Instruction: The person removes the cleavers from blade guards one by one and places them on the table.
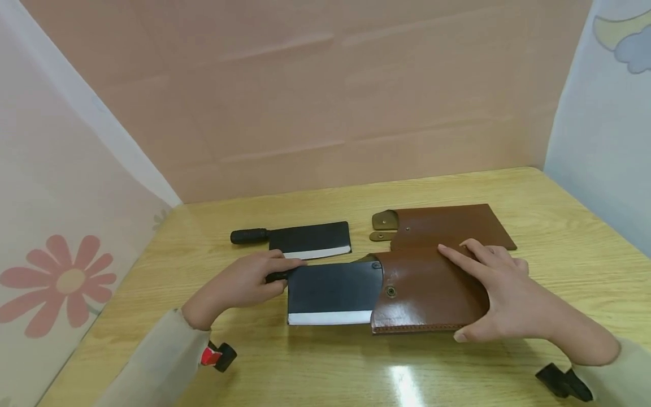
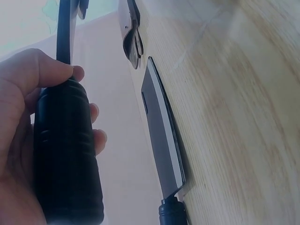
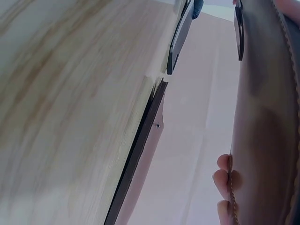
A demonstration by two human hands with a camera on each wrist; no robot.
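On the yellow wooden table [image 1: 458, 186], bare room lies toward the near edge (below both wrists). The left hand [image 1: 244, 282] grips the black-bladed cleaver [image 1: 333, 294] by its handle, its blade half inside the brown leather sheath [image 1: 427, 291], which the right hand [image 1: 500, 299] holds, fingers over its far edge and thumb at its near edge.

Sheath: brown leather sheath [image 3: 267, 122] fills the right side; stitched edge
Fingers: fingertips [image 3: 224, 178] curl on its lower edge
Table: wooden table [image 3: 61, 93]; second sheath [image 3: 140, 154] lies flat
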